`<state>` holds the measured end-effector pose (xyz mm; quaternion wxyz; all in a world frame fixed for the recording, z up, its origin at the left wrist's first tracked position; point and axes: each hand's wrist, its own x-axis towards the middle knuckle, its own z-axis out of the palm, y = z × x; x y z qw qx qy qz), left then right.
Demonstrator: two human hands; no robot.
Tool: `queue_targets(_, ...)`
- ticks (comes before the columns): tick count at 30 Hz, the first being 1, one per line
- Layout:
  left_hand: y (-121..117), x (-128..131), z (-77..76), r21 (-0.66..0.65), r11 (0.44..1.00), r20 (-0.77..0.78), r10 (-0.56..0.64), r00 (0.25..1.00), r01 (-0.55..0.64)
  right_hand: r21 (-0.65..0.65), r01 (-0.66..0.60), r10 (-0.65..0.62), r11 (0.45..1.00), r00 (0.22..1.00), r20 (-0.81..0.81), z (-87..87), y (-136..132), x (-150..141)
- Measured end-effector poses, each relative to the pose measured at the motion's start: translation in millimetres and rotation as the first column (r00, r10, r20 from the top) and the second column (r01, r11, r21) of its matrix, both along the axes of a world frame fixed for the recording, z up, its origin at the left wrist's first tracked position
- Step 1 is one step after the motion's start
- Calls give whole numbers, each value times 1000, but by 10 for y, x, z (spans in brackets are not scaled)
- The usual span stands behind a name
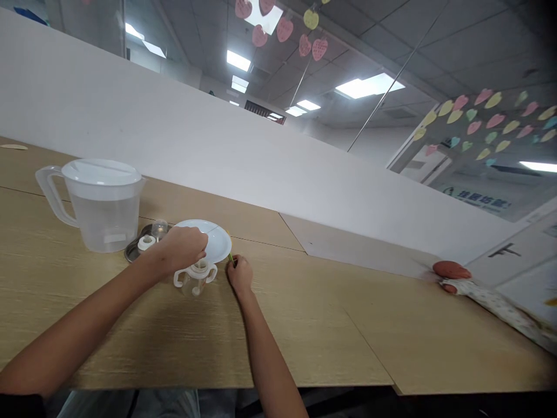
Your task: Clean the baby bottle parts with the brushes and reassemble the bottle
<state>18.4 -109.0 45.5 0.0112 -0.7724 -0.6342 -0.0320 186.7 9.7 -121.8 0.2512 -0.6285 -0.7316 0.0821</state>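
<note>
My left hand [186, 246] is closed in a pinch just above the mouth of a clear baby bottle [195, 283] with two white handles. What its fingers hold, if anything, is hidden. The bottle stands upright on the table. My right hand [241, 274] rests on the tabletop right of the bottle, its fingers closed around a thin yellow-green stick [231, 258]. That stick meets the rim of a white plate [223, 244] behind the bottle. Left of the plate, a metal tray [130, 253] carries a white bottle collar [147, 242] and a clear dome cap [159, 229], partly behind my left wrist.
A large lidded plastic pitcher [107, 215] with water-clear walls stands at the left. Behind the wooden table [313, 325] runs a white partition [243, 162] with glass above. A reddish-brown object [451, 269] and patterned cloth [491, 302] lie at the far right edge.
</note>
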Motion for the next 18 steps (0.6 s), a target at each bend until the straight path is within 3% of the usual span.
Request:
queue_targets(3, 37, -20, -35, -29, 1000, -72, -6, 997, 4, -4, 0, 0, 1000, 1000, 9, 10, -8, -2)
queue_targets(18, 3, -45, 13, -42, 999, -61, 8, 998, -11, -18, -9, 9, 1000, 1000, 27, 6, -6, -6)
